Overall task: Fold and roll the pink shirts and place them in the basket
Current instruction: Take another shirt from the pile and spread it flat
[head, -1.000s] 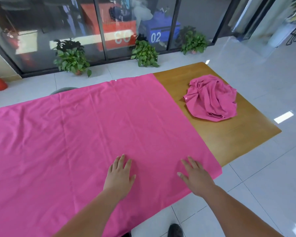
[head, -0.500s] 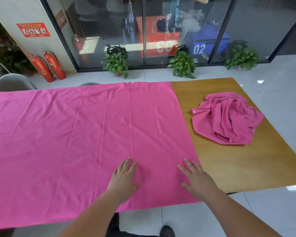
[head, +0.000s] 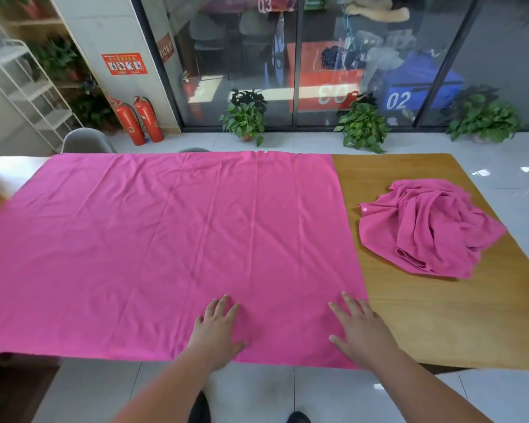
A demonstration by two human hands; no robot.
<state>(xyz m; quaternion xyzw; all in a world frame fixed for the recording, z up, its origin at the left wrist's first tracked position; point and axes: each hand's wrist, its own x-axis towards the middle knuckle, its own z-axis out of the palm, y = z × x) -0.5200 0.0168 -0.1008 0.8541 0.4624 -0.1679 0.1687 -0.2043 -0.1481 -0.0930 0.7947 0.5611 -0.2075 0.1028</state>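
Both left hand point(head: 217, 331) and right hand point(head: 362, 331) lie flat, empty, on pink cloth point(head: 165, 239).

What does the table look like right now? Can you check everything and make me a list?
Surface: wooden table, bare at the right; pink cloth spread flat to the left.
Job's things: crumpled pink shirt on the bare wood; basket not in view.
Clutter: nothing seen.
Hands: left hand and right hand lie flat on the cloth's near edge, fingers spread.
Cables: nothing seen.
Surroundings: two extinguishers, three plants, grey chair, white rack, glass wall.
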